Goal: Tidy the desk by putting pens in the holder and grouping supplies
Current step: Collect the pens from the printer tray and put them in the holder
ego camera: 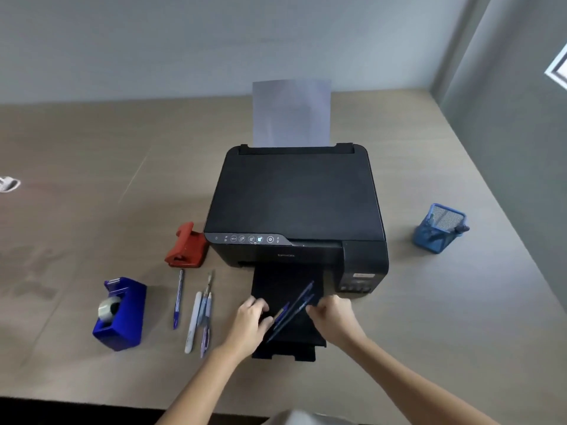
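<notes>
Blue pens (293,308) pinched between left hand (250,317) and right hand (333,311) (over printer tray (285,280)); next, probably across to mesh holder (440,228).

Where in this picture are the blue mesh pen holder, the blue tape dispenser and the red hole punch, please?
blue mesh pen holder (439,229): head view, on its front mesh wall.
blue tape dispenser (122,314): head view, on its blue side.
red hole punch (187,246): head view, on its red top lever.

Tape dispenser (121,312) left of printer (294,204), pen holder (438,229) right.
</notes>
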### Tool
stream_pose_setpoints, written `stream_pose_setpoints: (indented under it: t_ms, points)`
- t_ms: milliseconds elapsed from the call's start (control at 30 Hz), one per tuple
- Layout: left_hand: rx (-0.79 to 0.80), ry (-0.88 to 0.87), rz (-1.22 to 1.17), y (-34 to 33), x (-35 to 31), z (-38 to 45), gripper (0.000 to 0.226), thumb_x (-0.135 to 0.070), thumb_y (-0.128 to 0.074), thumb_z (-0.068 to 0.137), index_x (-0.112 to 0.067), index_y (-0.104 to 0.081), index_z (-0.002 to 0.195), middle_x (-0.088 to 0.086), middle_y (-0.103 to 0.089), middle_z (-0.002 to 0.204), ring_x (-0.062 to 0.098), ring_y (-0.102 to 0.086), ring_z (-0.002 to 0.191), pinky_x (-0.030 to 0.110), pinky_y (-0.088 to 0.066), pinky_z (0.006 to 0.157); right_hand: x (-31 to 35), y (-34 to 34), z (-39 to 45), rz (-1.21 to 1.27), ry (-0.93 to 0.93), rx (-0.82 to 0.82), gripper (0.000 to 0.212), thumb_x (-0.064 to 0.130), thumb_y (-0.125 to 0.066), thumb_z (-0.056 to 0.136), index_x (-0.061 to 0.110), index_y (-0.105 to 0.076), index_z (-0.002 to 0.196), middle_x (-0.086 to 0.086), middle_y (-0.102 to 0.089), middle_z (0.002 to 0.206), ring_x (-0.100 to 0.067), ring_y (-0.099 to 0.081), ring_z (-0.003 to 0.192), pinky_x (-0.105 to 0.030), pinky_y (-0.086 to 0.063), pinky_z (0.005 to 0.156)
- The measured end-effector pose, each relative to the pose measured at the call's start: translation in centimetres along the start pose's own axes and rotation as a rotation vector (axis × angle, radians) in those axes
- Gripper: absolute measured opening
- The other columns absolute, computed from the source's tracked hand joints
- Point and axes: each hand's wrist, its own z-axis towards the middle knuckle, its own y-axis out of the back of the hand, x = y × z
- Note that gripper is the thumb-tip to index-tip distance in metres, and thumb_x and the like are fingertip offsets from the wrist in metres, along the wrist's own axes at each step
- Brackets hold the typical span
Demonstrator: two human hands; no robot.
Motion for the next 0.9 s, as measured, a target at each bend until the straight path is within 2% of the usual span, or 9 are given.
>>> stream_pose_setpoints:
  t_ms: [100, 133, 200, 367, 433, 500, 600, 800, 900]
  points:
    - [0.079, -0.059, 0.087, -0.1, 0.7, -0.4, 0.016, -0.018, -0.06, 0.088, -0.01, -0.061, 0.103, 0.002, -0.055, 0.104, 0.021, -0.06, 0.095, 0.03, -0.05, 0.081, 2.0, -1.4, 0.9, -0.024, -0.122, -0.021, 0.028, 0.036, -0.056, 0.087, 0.013, -0.063, 0.072, -0.002, -0.059, 0.07, -0.022, -0.06, 0.063, -0.026, -0.048, 0.056]
    - [0.099, -0.062, 0.133, -0.3, 1.0, -0.5, 0.014, -0.016, -0.059, 0.088, -0.011, -0.059, 0.101, 0.003, -0.055, 0.105, 0.023, -0.06, 0.095, 0.035, -0.052, 0.082, 2.4, -1.6, 1.1, -0.033, -0.154, -0.026, 0.025, 0.034, -0.057, 0.085, 0.011, -0.066, 0.086, -0.005, -0.061, 0.079, -0.027, -0.065, 0.074, -0.029, -0.051, 0.062]
    - [0.122, -0.048, 0.182, -0.8, 1.2, -0.4, 0.014, -0.011, -0.054, 0.088, -0.011, -0.057, 0.101, 0.005, -0.055, 0.108, 0.025, -0.06, 0.097, 0.039, -0.053, 0.083, 2.8, -1.7, 1.4, -0.046, -0.205, -0.029, 0.027, 0.032, -0.058, 0.084, 0.009, -0.063, 0.097, -0.006, -0.061, 0.085, -0.031, -0.067, 0.086, -0.033, -0.053, 0.067]
    - [0.037, 0.052, 0.116, 0.0, -0.5, 1.2, 0.022, -0.009, -0.039, 0.099, -0.003, -0.046, 0.12, 0.016, -0.065, 0.105, 0.029, -0.066, 0.091, 0.031, -0.051, 0.07, 2.7, -1.4, 1.8, 0.016, -0.322, -0.069, 0.018, 0.026, -0.057, 0.086, 0.009, -0.053, 0.081, -0.005, -0.056, 0.076, -0.029, -0.059, 0.071, -0.032, -0.049, 0.062]
    - [0.0, 0.065, 0.111, 0.2, -1.9, 2.0, 0.023, -0.012, -0.037, 0.1, -0.002, -0.045, 0.12, 0.017, -0.066, 0.107, 0.032, -0.067, 0.096, 0.035, -0.053, 0.078, 1.7, -1.1, 1.6, 0.149, -0.349, -0.098, 0.02, 0.021, -0.055, 0.086, 0.01, -0.049, 0.07, -0.005, -0.054, 0.068, -0.027, -0.059, 0.059, -0.03, -0.05, 0.053]
    - [-0.019, 0.019, 0.13, -0.4, -3.2, 2.7, 0.029, -0.025, -0.04, 0.1, -0.004, -0.046, 0.12, 0.016, -0.068, 0.109, 0.031, -0.067, 0.097, 0.04, -0.054, 0.084, 0.7, -0.6, 0.9, 0.32, -0.358, -0.13, 0.019, 0.015, -0.052, 0.087, 0.008, -0.053, 0.069, -0.009, -0.058, 0.064, -0.023, -0.057, 0.046, -0.029, -0.051, 0.044]
    - [0.039, 0.004, 0.245, -1.6, -4.7, 2.9, 0.052, -0.044, -0.046, 0.095, -0.006, -0.043, 0.13, 0.013, -0.062, 0.117, 0.029, -0.065, 0.102, 0.039, -0.052, 0.085, -0.6, 0.3, -0.3, 0.457, -0.311, -0.195, 0.019, 0.013, -0.052, 0.087, 0.001, -0.062, 0.078, -0.013, -0.066, 0.065, -0.021, -0.06, 0.046, -0.029, -0.055, 0.046]
    - [0.085, 0.002, 0.396, -2.5, -5.2, 2.5, 0.035, -0.029, -0.037, 0.101, -0.008, -0.05, 0.126, 0.01, -0.054, 0.122, 0.023, -0.06, 0.106, 0.032, -0.053, 0.082, -4.5, 3.8, -2.5, 0.564, -0.145, -0.248, 0.022, 0.008, -0.05, 0.085, 0.0, -0.059, 0.066, -0.012, -0.065, 0.057, -0.023, -0.063, 0.047, -0.032, -0.055, 0.048]
    - [0.218, 0.003, 0.298, -1.6, -5.4, 0.9, 0.023, -0.024, -0.033, 0.102, -0.011, -0.048, 0.114, 0.007, -0.063, 0.097, 0.024, -0.064, 0.083, 0.033, -0.049, 0.065, -7.7, 6.7, -3.0, 0.624, -0.14, -0.328, 0.017, 0.003, -0.051, 0.084, -0.007, -0.058, 0.073, -0.02, -0.068, 0.062, -0.028, -0.063, 0.05, -0.037, -0.058, 0.053]
